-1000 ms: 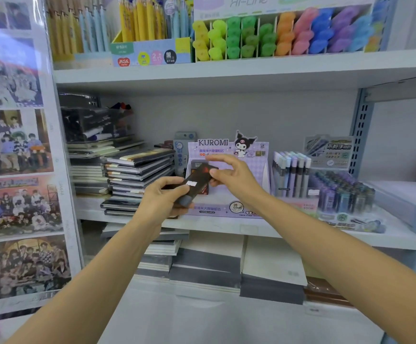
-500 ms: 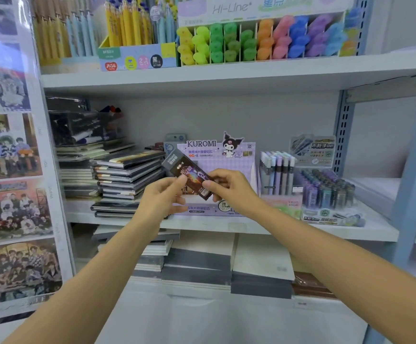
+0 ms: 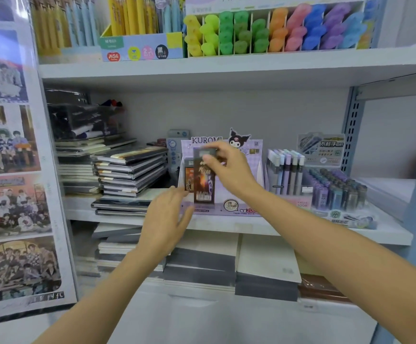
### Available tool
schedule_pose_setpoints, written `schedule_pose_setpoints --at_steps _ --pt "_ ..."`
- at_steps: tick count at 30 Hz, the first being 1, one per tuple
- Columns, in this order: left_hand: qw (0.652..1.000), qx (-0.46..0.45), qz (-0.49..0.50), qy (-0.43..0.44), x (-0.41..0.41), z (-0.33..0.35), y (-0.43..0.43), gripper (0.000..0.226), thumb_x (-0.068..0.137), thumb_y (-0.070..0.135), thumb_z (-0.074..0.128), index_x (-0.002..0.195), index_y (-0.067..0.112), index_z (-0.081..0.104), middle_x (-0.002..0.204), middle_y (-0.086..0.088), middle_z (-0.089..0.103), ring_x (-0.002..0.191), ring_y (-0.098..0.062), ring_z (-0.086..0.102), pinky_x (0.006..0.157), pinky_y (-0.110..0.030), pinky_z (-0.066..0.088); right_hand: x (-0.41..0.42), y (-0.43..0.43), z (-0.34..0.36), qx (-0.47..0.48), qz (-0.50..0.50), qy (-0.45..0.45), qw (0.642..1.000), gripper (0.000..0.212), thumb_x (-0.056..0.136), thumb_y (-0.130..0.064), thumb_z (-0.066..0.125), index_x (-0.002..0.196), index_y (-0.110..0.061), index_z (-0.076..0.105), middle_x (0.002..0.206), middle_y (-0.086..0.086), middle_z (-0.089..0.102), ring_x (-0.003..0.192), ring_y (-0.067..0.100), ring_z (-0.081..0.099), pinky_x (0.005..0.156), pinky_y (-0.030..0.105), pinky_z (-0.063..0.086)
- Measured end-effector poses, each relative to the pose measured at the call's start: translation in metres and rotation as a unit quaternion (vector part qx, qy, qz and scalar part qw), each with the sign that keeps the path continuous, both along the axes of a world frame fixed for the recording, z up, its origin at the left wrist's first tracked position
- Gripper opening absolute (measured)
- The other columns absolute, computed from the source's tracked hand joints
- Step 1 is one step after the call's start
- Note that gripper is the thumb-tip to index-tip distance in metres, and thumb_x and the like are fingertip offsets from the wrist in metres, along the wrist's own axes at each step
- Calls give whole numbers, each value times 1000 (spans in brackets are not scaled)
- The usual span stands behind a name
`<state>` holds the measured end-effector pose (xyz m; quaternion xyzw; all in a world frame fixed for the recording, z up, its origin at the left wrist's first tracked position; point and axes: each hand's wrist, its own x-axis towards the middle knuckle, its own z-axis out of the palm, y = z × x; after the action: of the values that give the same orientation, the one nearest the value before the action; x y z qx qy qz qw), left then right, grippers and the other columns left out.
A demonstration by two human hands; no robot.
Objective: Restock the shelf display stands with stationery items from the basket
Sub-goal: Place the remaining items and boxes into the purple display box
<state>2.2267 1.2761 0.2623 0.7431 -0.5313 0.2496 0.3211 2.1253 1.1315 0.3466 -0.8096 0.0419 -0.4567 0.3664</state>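
My right hand pinches the top of a dark, flat packet with a barcode at its lower end, holding it upright in front of the purple Kuromi display stand on the middle shelf. A second dark packet stands in the stand just left of it. My left hand hovers below and left of the held packet with relaxed fingers, holding nothing, its fingertips near the stand's left front corner. No basket is in view.
Stacked notebooks lie left of the stand, and pencil-lead displays stand to its right. The upper shelf carries pens and coloured highlighters. Paper pads fill the lower shelf. A photo panel borders the left side.
My left hand let go of the packet and dropped down and left. My right hand turned the packet upright and carried it up to the Kuromi stand.
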Motion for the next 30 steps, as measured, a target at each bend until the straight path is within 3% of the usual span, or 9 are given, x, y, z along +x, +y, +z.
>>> schedule_pose_setpoints --at_steps 2,4,8,14,19,23,26,30 --pt "992 94 37 -79 7 -16 1 57 100 37 46 149 12 34 155 -7 34 145 -25 27 118 -42 20 6 -8 5 28 -55 -58 996 14 93 -12 60 107 -16 60 92 -8 66 84 4 64 77 29 55" --pt "982 144 61 -109 13 -27 -1 63 101 43 40 153 14 21 160 -4 22 149 -23 14 121 -43 9 15 -14 6 29 -91 -68 993 15 93 -12 61 107 -13 59 93 -1 68 88 17 66 81 39 55" --pt "983 109 62 -132 10 -28 -2 58 93 34 58 143 7 45 144 -10 50 137 -29 42 114 -50 29 34 -16 -6 19 -99 -35 994 16 92 -10 62 106 -16 59 95 6 70 85 22 67 80 46 55" --pt "982 111 82 -130 10 -31 -4 57 95 37 51 145 11 40 147 -5 45 140 -25 36 116 -48 23 49 -15 -23 -58 -99 18 993 13 93 -14 61 106 -14 58 96 5 71 83 18 68 77 40 56" --pt "983 104 85 -128 8 -30 -4 57 91 35 57 141 10 45 141 -6 50 134 -26 43 114 -48 27 50 -21 -10 -97 -70 88 989 12 93 -9 60 105 -9 58 88 7 68 77 20 63 72 34 53" --pt "983 94 86 -132 8 -32 -4 58 88 32 62 139 9 48 139 -7 52 131 -27 46 113 -50 30 55 -16 -13 -110 -74 75 988 22 93 -10 61 113 -13 54 96 4 66 82 23 64 78 36 54" --pt "983 89 85 -136 9 -33 -4 58 86 32 64 137 8 49 137 -8 54 129 -27 48 111 -50 32 60 -14 -19 -137 -108 47 984 17 91 -12 63 107 -14 56 104 1 60 91 16 57 84 38 52" --pt "983 78 89 -139 10 -35 -6 58 83 30 68 134 8 52 133 -8 56 127 -28 51 110 -51 34 60 -17 -30 -193 -173 66 964 23 91 -13 64 113 -15 61 109 1 51 97 13 50 81 37 50"
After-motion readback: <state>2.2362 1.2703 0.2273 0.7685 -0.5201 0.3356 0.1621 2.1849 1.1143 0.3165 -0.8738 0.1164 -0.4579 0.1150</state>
